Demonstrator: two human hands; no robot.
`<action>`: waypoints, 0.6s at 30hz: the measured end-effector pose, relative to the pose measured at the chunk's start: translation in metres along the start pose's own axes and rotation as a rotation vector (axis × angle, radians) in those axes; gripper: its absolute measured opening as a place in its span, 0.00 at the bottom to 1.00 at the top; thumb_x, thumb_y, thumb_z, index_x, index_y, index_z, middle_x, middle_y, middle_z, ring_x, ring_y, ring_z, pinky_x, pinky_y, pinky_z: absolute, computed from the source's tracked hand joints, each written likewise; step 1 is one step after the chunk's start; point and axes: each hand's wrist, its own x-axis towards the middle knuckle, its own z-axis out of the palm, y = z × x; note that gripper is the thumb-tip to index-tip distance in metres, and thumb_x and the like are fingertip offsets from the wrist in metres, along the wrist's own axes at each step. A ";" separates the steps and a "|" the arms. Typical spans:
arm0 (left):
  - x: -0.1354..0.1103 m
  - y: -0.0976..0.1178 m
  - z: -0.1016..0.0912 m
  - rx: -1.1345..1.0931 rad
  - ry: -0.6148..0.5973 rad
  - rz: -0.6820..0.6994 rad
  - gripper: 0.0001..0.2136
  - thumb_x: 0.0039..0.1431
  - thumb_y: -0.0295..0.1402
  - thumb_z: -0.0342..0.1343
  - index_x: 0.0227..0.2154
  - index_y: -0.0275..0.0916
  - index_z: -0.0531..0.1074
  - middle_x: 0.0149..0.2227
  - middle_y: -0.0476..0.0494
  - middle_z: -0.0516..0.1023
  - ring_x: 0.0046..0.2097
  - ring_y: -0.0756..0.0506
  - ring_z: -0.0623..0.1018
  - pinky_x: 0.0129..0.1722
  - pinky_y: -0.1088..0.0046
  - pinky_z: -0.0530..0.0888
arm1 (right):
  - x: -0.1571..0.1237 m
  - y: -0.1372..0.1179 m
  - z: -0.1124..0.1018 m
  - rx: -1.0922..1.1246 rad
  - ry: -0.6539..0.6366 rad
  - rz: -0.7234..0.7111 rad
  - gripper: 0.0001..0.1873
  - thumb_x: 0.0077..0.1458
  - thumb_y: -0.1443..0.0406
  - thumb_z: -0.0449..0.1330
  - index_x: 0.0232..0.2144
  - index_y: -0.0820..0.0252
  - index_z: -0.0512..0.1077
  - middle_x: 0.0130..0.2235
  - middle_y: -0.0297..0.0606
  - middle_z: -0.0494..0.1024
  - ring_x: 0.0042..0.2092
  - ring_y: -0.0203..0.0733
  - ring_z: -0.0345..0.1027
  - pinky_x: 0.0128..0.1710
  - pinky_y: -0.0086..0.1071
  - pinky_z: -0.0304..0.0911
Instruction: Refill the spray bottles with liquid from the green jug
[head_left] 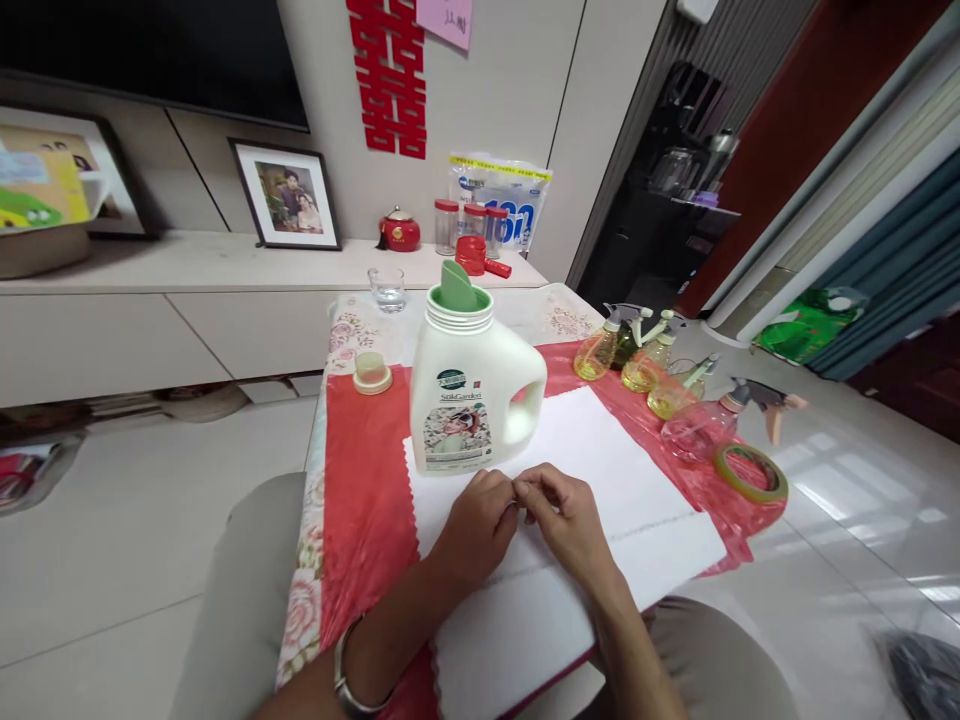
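My left hand (480,525) and my right hand (561,515) meet over a white cloth (652,480) with scalloped edges. Fingertips of both hands are pinched together, and whatever lies between them is too small or hidden to name. Just beyond them stands an upright white detergent jug (461,385), its uncapped neck showing a green pour spout (456,288). To the left of the jug sits a translucent cap (372,373) on red plastic sheeting (364,460).
Several spray bottles (596,352) stand along the table's right side, with a roll of tape (751,472) near that edge. At the back left is a glass cup (387,290). Behind, a white cabinet (225,265) bears a framed photo, a red pot and jars.
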 end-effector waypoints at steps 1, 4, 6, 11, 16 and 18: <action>0.000 0.001 -0.001 0.000 0.003 0.002 0.11 0.66 0.26 0.43 0.32 0.39 0.70 0.33 0.45 0.73 0.37 0.43 0.71 0.40 0.64 0.70 | 0.000 0.001 0.001 0.005 0.001 0.001 0.16 0.65 0.57 0.55 0.33 0.63 0.73 0.28 0.33 0.73 0.28 0.30 0.66 0.30 0.23 0.62; 0.001 0.003 -0.002 0.002 0.018 -0.005 0.12 0.66 0.26 0.43 0.32 0.39 0.70 0.32 0.45 0.73 0.37 0.44 0.71 0.40 0.64 0.70 | -0.001 0.002 0.002 0.003 0.011 0.002 0.15 0.65 0.58 0.56 0.32 0.63 0.73 0.28 0.33 0.73 0.28 0.29 0.66 0.30 0.22 0.61; 0.000 0.002 -0.002 0.014 0.030 -0.024 0.12 0.65 0.26 0.42 0.31 0.39 0.70 0.32 0.45 0.74 0.37 0.44 0.72 0.39 0.65 0.70 | -0.001 0.003 0.002 -0.005 0.019 -0.003 0.14 0.65 0.59 0.56 0.32 0.63 0.73 0.28 0.32 0.73 0.28 0.29 0.65 0.30 0.22 0.60; 0.000 0.001 -0.008 0.039 0.091 -0.038 0.14 0.61 0.23 0.42 0.33 0.39 0.73 0.33 0.44 0.77 0.39 0.43 0.75 0.39 0.65 0.72 | -0.001 0.003 0.000 -0.049 0.058 -0.043 0.12 0.65 0.62 0.56 0.32 0.63 0.74 0.26 0.30 0.71 0.27 0.27 0.63 0.29 0.21 0.57; 0.000 0.017 -0.015 0.013 0.289 -0.108 0.17 0.67 0.28 0.41 0.51 0.37 0.71 0.31 0.48 0.75 0.32 0.47 0.76 0.35 0.70 0.75 | -0.012 -0.010 -0.004 -0.137 0.236 -0.123 0.09 0.63 0.63 0.58 0.38 0.62 0.76 0.21 0.25 0.58 0.23 0.25 0.52 0.25 0.21 0.50; -0.002 0.024 -0.015 0.016 0.370 -0.099 0.20 0.69 0.30 0.44 0.62 0.39 0.62 0.27 0.54 0.72 0.27 0.50 0.73 0.30 0.74 0.73 | -0.019 -0.017 -0.001 -0.215 0.357 -0.209 0.14 0.64 0.65 0.58 0.51 0.63 0.73 0.21 0.23 0.55 0.22 0.25 0.49 0.24 0.20 0.51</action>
